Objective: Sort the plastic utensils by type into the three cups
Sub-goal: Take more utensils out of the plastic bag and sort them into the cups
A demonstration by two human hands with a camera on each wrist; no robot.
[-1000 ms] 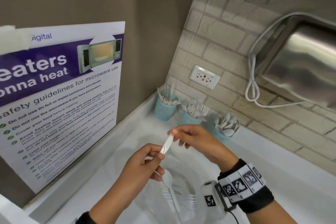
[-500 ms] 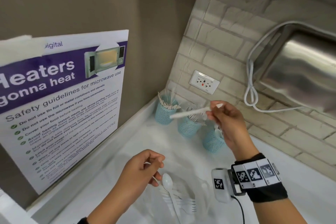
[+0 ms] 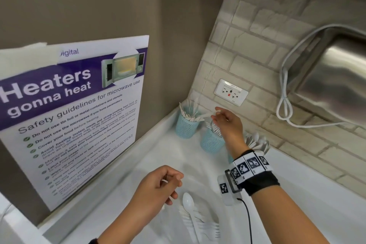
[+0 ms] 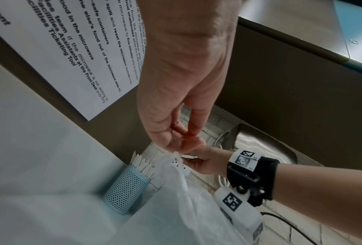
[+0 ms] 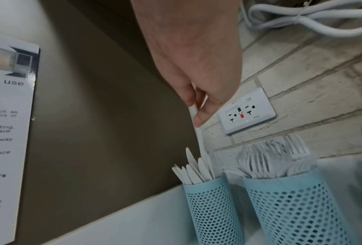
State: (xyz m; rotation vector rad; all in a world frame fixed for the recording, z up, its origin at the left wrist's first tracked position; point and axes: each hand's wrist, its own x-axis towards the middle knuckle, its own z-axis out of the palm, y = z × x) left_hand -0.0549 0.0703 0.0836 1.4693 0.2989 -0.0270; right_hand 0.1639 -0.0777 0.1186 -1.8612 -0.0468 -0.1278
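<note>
Curling the fingers (image 4: 175, 142) of the left hand (image 3: 158, 186) round the gathered top of a clear plastic bag (image 4: 186, 212) and pinching it just above the white counter (image 3: 148, 156), keeping about where it was half a second ago. Showing through the bag, just right of that hand: a spoon (image 3: 188, 203) lying across a few forks (image 3: 210, 230).

Reaching farther back and more to the left with the right hand (image 3: 227, 125) than half a second ago: no longer hovering over the fork cup (image 3: 212, 141), now stretching to the knife cup (image 3: 186, 127) in the corner. Tilting the knife (image 5: 199, 137) from level to nearly upright. Pinching its upper end between thumb and fingertips (image 5: 198, 119), with the lower end dipping in among the knives standing in the knife cup, straight below the fingers.

Standing in a row along the tiled wall: knife cup close against the corner, fork cup just beside it, then the spoons (image 3: 257, 142), with the spoon cup (image 3: 230, 157) almost all hidden behind the right wrist.

Leaving open counter between bag and cups. Closing in on the left: a brown wall bearing a poster (image 3: 79, 115). Closing in behind: tiles with a socket (image 3: 230, 92) just above the right hand, and a looped cord (image 3: 283, 109) well off to the right.
</note>
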